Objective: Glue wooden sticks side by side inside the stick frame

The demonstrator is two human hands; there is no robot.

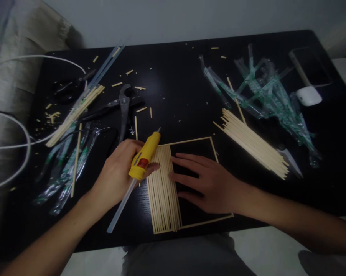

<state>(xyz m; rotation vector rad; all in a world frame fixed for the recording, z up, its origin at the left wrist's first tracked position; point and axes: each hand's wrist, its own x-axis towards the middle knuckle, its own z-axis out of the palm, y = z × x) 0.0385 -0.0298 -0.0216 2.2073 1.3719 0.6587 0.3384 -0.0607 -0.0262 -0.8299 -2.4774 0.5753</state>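
My left hand (121,166) is closed around a yellow hot glue gun (145,155), with a clear glue stick (122,205) jutting from its rear and the nozzle pointing away from me. Below it lies a rectangular frame of thin wooden sticks (190,141). Its left part is covered by a row of round wooden sticks (163,191) laid side by side. My right hand (201,180) rests spread over the frame's uncovered part, fingertips touching the right edge of the row. Its fingers are apart and grip nothing.
Pliers (124,103), black scissors (71,86), stick offcuts and torn plastic wrappers (72,168) lie to the left. A bundle of sticks (252,145), a knife blade (290,161), more wrappers (271,90), a phone (311,67) and a white earbud case (309,96) are on the right.
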